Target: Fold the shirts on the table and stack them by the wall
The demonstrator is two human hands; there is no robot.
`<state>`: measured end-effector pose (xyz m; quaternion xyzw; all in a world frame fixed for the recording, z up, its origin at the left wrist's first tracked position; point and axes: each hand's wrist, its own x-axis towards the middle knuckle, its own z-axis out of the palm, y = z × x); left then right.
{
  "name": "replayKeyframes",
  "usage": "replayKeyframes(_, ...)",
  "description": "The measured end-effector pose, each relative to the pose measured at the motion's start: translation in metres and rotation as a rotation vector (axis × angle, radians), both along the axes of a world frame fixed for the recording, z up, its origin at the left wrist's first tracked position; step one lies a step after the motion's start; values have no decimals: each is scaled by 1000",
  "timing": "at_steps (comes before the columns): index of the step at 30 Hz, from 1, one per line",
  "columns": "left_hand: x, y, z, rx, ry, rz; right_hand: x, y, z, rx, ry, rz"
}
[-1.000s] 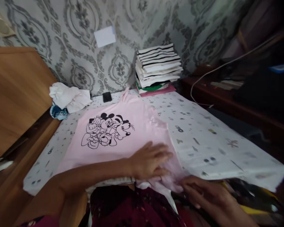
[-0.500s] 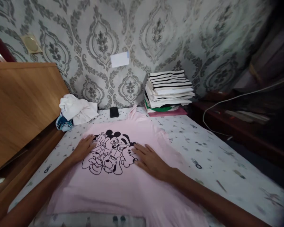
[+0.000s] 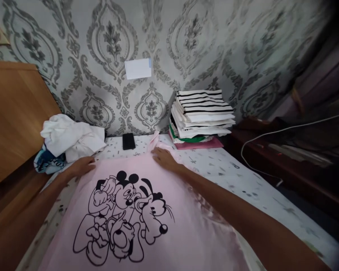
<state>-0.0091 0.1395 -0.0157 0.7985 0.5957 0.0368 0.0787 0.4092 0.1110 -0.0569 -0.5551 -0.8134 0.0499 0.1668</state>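
A pink shirt [image 3: 186,233] with a black cartoon print lies spread on the patterned white sheet [image 3: 243,180]. My left hand [image 3: 83,165] is at the shirt's far left corner, its fingers curled together on the edge of the cloth. Near the far right part, by a bunched bit of pink fabric, my right hand [image 3: 165,159] rests on the shirt with its fingers bent round the cloth. The near end of the shirt runs out of view.
Folded clothes [image 3: 202,113] are stacked at the back right. Crumpled white cloth [image 3: 73,137] lies back left beside a wooden panel [image 3: 14,120]. A black flat object [image 3: 128,141] sits near the wall. A white cable [image 3: 260,135] hangs at right.
Both hands have moved from beside the print to the shirt's far edge, and their fingers have gone from flat to curled. The shirt now appears larger and closer.
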Motion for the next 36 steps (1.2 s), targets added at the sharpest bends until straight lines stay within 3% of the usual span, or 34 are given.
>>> replayKeyframes(6, -18, 4, 1, -29, 17, 137, -7, 37, -11, 13, 12, -36)
replayKeyframes(9, -2, -10, 0, 93, 139, 254, -8, 39, -13, 16, 16, -38)
replayKeyframes(11, 21, -28, 0, 233, 222, 259, -8, 38, -13, 28, 17, -41)
replayKeyframes(13, 51, -50, -3, 272, 151, 103, -10, 35, -11, 65, 10, -60)
replayKeyframes(16, 93, -81, -13, 170, -99, -282, -18, 24, -5, 172, -25, -90)
replayKeyframes(19, 110, -96, -24, 148, -187, -438, -33, 3, 0, 229, -66, 35)
replayKeyframes(21, 102, -89, -28, 182, -140, -412, -43, -11, 0, 197, -62, 192)
replayKeyframes(23, 84, -70, -29, 208, -67, -333, -50, -17, -2, 153, -44, 258)
replayKeyframes(27, 37, -27, -23, 200, -7, -137, -49, -11, -10, 123, -60, 99)
replayKeyframes(29, 20, -20, -20, 199, 6, -14, -46, -6, -11, 115, -99, 64)
replayKeyframes(31, 13, -28, -19, 207, 15, 77, -46, -4, -12, 115, -126, 62)
replayKeyframes(33, 15, -50, -20, 195, 2, 90, -53, -10, -13, 109, -135, 46)
replayKeyframes(36, 26, -96, -25, 74, -82, -55, -80, -42, -10, 63, -128, 59)
